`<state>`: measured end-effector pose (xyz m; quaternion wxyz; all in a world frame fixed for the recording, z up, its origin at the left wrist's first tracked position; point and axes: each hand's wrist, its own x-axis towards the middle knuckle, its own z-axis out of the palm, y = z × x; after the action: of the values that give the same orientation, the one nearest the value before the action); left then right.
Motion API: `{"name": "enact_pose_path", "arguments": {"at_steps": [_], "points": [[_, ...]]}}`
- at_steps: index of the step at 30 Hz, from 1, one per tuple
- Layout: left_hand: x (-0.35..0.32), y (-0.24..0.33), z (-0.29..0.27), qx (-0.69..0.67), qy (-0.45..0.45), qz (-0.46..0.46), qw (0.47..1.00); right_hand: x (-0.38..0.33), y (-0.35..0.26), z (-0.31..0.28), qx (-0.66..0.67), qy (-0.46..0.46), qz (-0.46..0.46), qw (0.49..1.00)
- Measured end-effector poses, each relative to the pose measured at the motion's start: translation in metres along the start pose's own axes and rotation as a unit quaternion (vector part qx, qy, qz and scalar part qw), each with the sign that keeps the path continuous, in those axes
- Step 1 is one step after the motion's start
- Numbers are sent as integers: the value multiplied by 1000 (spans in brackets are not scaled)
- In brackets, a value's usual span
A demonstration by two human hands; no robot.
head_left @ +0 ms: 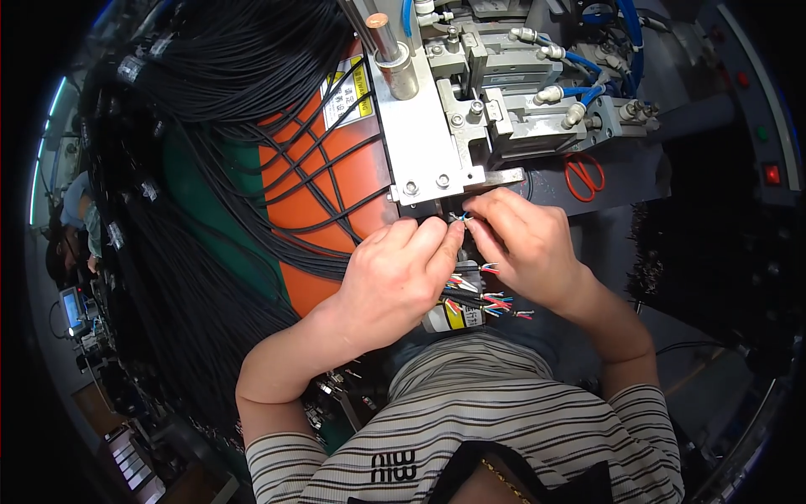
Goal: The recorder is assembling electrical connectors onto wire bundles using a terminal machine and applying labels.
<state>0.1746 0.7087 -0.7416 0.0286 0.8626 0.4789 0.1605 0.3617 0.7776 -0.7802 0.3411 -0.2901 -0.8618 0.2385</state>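
Observation:
Both my hands meet at the front edge of a metal press-like machine [426, 160]. My left hand [401, 273] is closed, thumb and forefinger pinching a black cable whose end shows fine coloured wires [458, 217]. From the other side my right hand [525, 244] pinches at those same thin wires, its fingertips just under the machine's metal bar [504, 177]. Below the hands lie several more black cable ends with stripped red, blue and white wires [495, 301]. How the fingertips grip the wires is partly hidden.
Bundles of long black cables [227, 76] cover the left side, over an orange and green surface [315, 181]. Red-handled scissors [584, 176] lie right of the machine. Pneumatic cylinders with blue hoses [579, 92] stand behind. A panel with a lit red switch [772, 174] is far right.

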Motion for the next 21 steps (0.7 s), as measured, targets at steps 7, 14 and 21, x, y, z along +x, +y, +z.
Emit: {"name": "enact_pose_path", "arguments": {"at_steps": [7, 14, 21], "points": [[2, 3, 2, -8, -26, -17, 999, 2, 0, -3, -11, -24, 23, 999], [7, 16, -21, 42, -57, -21, 997, 13, -16, -19, -94, -78, 11, 993], [-37, -6, -26, -93, 93, -89, 987, 2, -31, -13, 198, -61, 204, 957]]}}
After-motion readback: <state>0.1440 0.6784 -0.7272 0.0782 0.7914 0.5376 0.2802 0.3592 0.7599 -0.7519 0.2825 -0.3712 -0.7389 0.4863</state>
